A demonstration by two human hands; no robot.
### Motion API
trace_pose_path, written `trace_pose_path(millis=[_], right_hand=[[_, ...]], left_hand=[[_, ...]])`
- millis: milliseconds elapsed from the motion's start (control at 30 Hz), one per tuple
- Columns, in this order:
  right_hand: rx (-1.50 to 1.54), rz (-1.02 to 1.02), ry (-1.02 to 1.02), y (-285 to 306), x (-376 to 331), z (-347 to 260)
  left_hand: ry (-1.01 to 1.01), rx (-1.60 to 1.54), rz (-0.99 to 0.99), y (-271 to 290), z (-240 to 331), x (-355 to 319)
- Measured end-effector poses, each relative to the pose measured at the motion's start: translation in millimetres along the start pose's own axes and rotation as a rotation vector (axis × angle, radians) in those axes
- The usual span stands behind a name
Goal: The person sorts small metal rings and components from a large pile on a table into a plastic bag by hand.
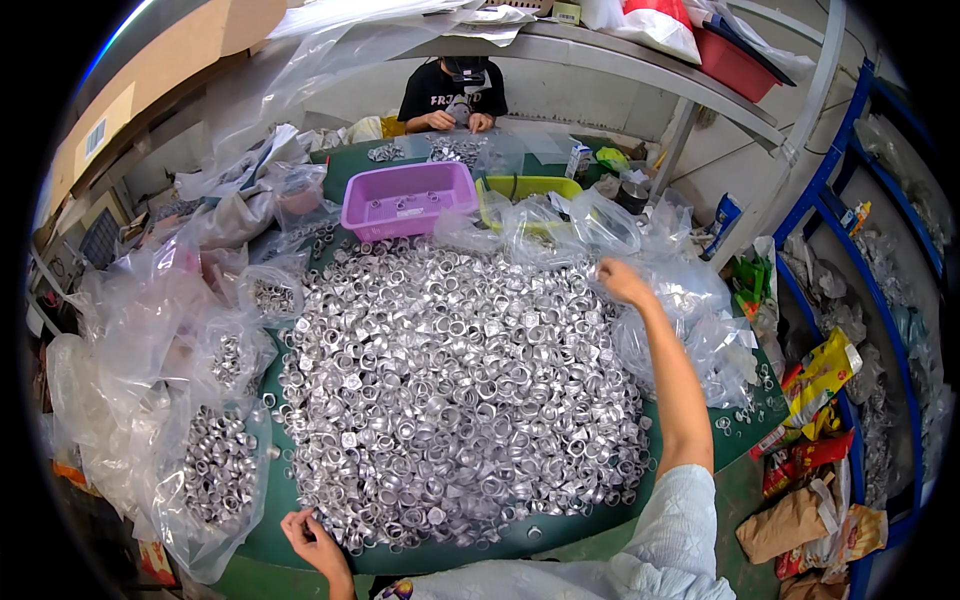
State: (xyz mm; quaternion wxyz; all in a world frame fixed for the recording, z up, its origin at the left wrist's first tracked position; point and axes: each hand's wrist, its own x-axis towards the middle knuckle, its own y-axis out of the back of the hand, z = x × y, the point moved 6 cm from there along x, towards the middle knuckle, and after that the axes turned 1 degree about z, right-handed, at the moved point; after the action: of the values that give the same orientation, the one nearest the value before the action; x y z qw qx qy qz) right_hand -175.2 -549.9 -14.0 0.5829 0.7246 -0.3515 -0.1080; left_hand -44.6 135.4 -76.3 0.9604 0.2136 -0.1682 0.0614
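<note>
A broad heap of silver-coloured metal rings (460, 390) covers the middle of the green table (262, 520). My left hand (316, 545) rests at the heap's near left corner, its fingers loosely bent and a little apart, with nothing visible in them. Out at the far right edge of the heap, my right hand (627, 283) reaches down with its fingers drawn together. Whatever its fingertips hold is too small to make out. Clear plastic bags (685, 290) lie right beside that hand. Left of the heap, an open clear bag (245, 490) contains more rings.
A purple basin (410, 203) with a few rings and a yellow-green basin (545, 185) stand beyond the heap. Across the table sits another person (455, 95), hands at small parts. A metal overhead shelf (600, 52) spans the back. Blue shelving (845, 250) stands right.
</note>
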Motion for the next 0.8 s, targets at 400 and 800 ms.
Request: trace_pose_path(millis=[400, 800], right_hand=[[0.224, 0.205, -0.062, 35, -38, -16], [0.667, 0.299, 0.02, 54, -70, -17]], left_hand=[[-0.029, -0.019, 0.007, 1, -2, 1], [-0.015, -0.02, 0.003, 0, -4, 1]])
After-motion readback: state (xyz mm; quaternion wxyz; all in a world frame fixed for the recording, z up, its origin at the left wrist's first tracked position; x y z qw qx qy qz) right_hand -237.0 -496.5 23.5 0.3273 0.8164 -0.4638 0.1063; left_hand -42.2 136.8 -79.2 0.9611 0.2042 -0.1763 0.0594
